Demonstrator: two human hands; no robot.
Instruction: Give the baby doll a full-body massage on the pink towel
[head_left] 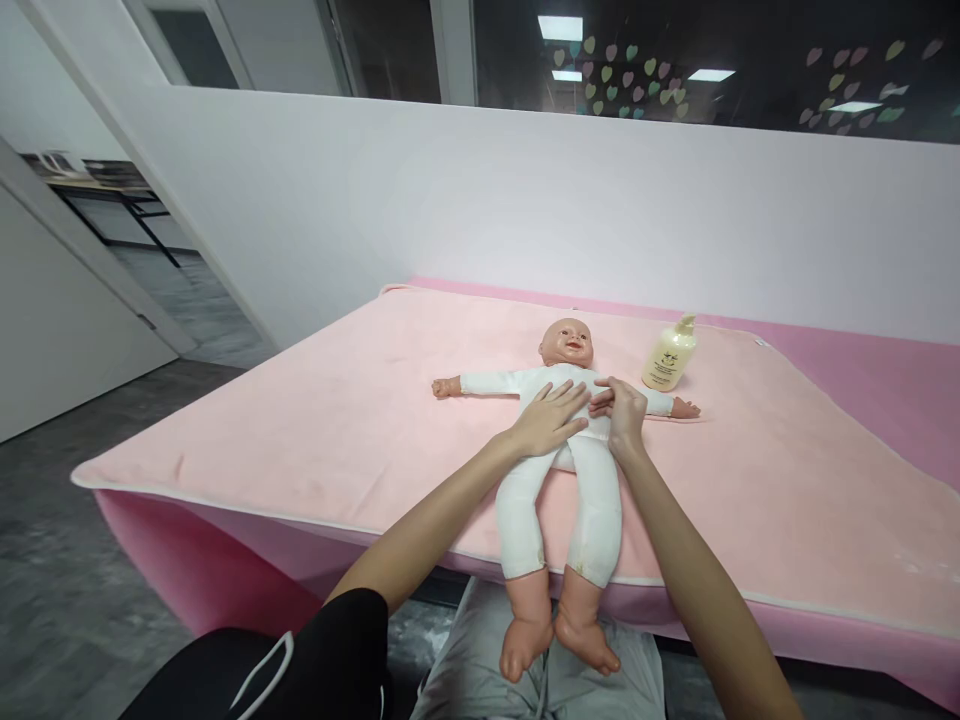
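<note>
A baby doll (594,490) with a white cloth body lies on its back, arms spread, on the pink blanket (322,420). Its head (568,343) points away from me, and its feet (529,620) hang past the near edge above my lap. My left hand (549,418) rests flat on the doll's chest and belly, fingers stretched out. At the doll's side, my right hand (622,408) touches its torso with the fingers a little bent and apart. Beyond my right hand, a pale yellow pump bottle (670,355) stands on the blanket, close to the doll's arm.
The blanket covers a table with a pink cloth (862,380) under it. A white wall (487,200) rises behind, with a dark window (712,60) bearing heart stickers above. To the left are a doorway and grey floor (67,540).
</note>
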